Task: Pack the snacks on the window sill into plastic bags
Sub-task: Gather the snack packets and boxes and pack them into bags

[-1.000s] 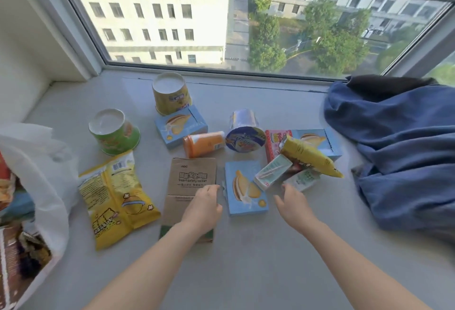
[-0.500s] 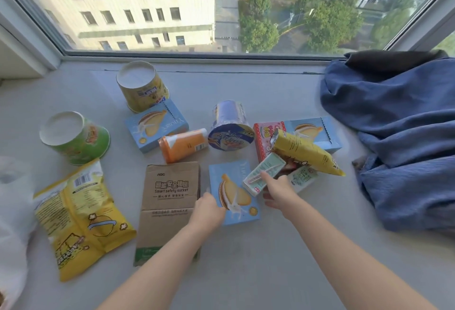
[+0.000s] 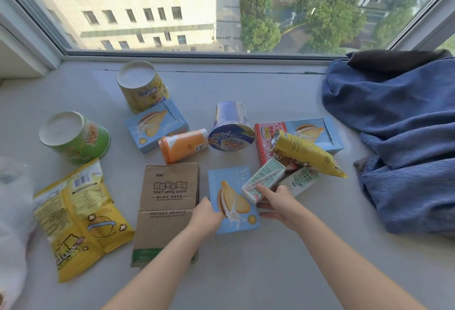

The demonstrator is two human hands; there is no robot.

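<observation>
Snacks lie scattered on the grey window sill. My left hand grips the left edge of a light blue cake box near the front. My right hand pinches the near end of a small pale green drink carton that leans on the blue box. A second carton lies beside it, under a yellow pouch. A white plastic bag shows at the left edge.
Further snacks: a yellow popcorn bag, a brown socket box, a green cup, a yellow cup, another blue box, an orange pack, a blue cup, a red box. Blue cloth fills the right.
My right hand moved forward and took hold of the green drink carton. My left hand slid from the brown box to the blue cake box's edge. The view shifted right.
</observation>
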